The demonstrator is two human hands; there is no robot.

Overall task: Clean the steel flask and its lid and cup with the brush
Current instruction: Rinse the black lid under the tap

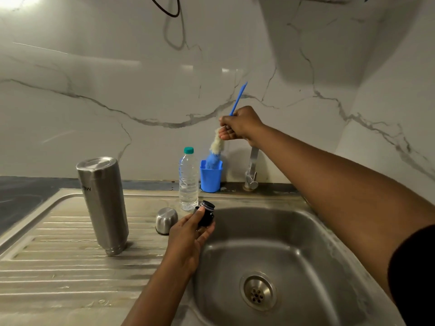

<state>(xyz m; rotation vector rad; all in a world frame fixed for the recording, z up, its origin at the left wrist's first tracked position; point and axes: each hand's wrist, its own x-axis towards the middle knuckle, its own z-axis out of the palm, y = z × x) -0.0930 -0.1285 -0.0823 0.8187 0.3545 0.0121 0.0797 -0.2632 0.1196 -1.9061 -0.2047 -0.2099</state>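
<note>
The steel flask (102, 203) stands upside down on the ribbed drainboard (58, 255), left of the basin. A small steel cup (166, 220) sits mouth down beside it. My left hand (188, 234) grips the black lid (207, 214) at the basin's left rim. My right hand (240, 124) holds the blue-handled bottle brush (217, 147) up near the wall. Its white and blue bristle end dips into a blue holder cup (211, 176).
A clear plastic water bottle (188, 180) with a teal cap stands next to the blue holder. The steel tap (251, 170) rises behind the sink basin (294, 243), whose drain (257, 292) lies near the front. A marble wall backs the counter.
</note>
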